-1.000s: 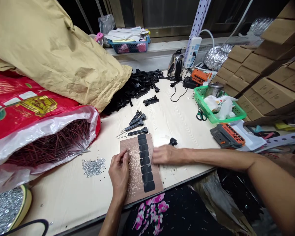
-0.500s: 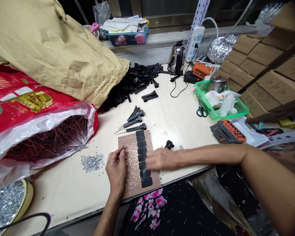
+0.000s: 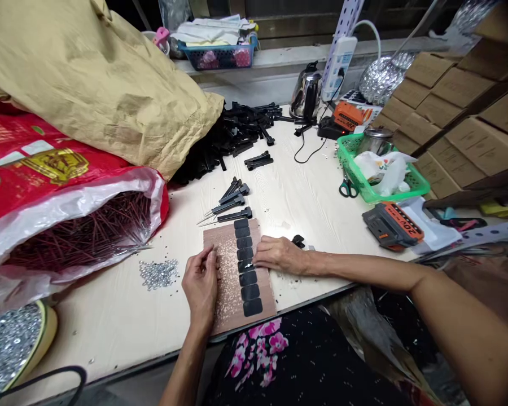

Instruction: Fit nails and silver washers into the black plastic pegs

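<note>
A brown board (image 3: pixel 226 321) with pale specks lies near the table's front edge. Down its right side runs a column of rounded black patches (image 3: pixel 252 307). My right hand (image 3: pixel 281 255) reaches over the board's right edge, fingertips together at a middle patch, where a small shiny bit (image 3: pixel 248 265) shows; whether the fingers hold anything is hidden. My left hand (image 3: pixel 200 285) rests at the board's left edge, thumb and forefinger pinched, their contents not visible. Several black plastic pieces with thin metal shafts (image 3: pixel 232 215) lie beyond the board. Left of my left hand is a pile of small silvery pieces (image 3: pixel 158 274).
A red sack (image 3: pixel 68 152) of thin dark rods and a tan sack (image 3: pixel 131 96) fill the left. Black parts (image 3: pixel 245 129) are heaped behind. On the right are scissors (image 3: pixel 347 186), a green basket (image 3: pixel 364 192), a battery pack (image 3: pixel 392 226) and stacked boxes (image 3: pixel 461 84).
My right hand was blurred by motion over the lower-middle patches; now it is steadier, slightly farther up and right. A shiny bit shows at its fingertips. My left hand has barely moved.
</note>
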Tool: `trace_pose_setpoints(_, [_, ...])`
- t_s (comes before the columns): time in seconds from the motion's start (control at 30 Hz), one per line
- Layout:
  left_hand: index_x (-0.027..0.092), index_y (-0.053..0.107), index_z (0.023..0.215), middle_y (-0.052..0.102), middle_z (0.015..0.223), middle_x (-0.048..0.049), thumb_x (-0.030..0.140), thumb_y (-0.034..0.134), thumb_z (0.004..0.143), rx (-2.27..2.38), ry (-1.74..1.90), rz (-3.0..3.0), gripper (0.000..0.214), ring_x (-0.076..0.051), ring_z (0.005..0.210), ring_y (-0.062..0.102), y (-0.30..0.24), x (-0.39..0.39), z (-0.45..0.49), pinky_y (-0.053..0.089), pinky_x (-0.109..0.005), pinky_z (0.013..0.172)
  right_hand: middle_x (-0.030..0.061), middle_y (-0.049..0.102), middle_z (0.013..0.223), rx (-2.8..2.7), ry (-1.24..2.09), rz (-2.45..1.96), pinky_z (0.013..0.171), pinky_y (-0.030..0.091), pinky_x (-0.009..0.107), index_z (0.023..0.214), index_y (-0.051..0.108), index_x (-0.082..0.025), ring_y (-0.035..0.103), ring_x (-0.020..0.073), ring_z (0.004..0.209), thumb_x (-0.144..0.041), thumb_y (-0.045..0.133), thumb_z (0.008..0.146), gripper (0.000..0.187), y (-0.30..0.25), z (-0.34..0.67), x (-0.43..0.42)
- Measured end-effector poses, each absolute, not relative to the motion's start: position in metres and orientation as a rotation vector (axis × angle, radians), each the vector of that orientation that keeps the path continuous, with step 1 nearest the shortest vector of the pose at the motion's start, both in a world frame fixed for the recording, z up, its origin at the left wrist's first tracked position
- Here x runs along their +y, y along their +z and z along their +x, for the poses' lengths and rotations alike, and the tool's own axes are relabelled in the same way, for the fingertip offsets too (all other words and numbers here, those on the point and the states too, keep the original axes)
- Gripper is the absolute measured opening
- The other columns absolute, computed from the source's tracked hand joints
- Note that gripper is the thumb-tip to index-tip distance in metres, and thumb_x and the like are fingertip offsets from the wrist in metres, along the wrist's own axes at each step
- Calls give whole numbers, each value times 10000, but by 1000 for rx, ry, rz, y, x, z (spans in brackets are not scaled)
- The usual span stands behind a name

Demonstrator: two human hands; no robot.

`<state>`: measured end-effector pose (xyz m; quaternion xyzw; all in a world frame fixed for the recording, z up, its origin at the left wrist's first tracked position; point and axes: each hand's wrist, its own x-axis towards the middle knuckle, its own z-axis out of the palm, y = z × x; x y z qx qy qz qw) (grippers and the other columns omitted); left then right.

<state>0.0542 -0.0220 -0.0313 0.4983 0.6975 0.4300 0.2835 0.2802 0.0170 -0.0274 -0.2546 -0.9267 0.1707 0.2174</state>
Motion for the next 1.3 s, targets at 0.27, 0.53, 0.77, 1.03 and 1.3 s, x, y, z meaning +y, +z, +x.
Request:
trace_pose_setpoints(0.27, [204, 676, 1056, 630, 886, -50, 464, 561, 815, 1795, 1237, 1337, 372, -183, 770, 604, -34, -22, 50, 482, -289, 689, 43, 649, 859, -2481, 415, -1237, 721, 390, 298, 900, 681, -186, 531, 171, 834, -343, 513, 926, 231, -20, 338, 38])
trace_pose_setpoints(0.53, [193, 664, 1054, 626, 935, -60, 425, 519, 857, 1805, 1298, 1329, 336, -155, 704, 589, -26, -35, 37, 473, -268, 615, 61, 644, 905, -2614, 268, -1181, 743, 347, 284, 901, 660, -168, 531, 173, 865, -306, 470, 949, 240, -8, 222, 103])
trace_pose_setpoints(0.77, [154, 671, 980, 636, 916, -70, 378, 488, 873, 2322, 1231, 1484, 308, -190, 797, 601, -23, -62, -67, 471, -299, 710, 87, 615, 942, -2827, 243, -1138, 643, 309, 275, 966, 630, -180, 518, 206, 866, -240, 480, 920, 168, -20, 165, 125])
trace_pose_setpoints(1.03, [170, 661, 912, 620, 870, -67, 353, 489, 881, 2273, 972, 1769, 253, -208, 817, 594, -43, -71, -96, 465, -329, 755, 76, 576, 944, -2689, 219, -1066, 713, 384, 275, 970, 584, -154, 514, 188, 868, -163, 428, 885, 178, -30, 177, 122])
trace_pose_setpoints(1.3, [160, 620, 898, 592, 855, -88, 299, 415, 906, 2303, 875, 1914, 247, -233, 829, 567, -48, -66, -90, 456, -362, 775, 83, 553, 980, -2422, 381, -873, 812, 464, 297, 1042, 612, -152, 553, 172, 893, -143, 430, 904, 228, -13, 184, 97])
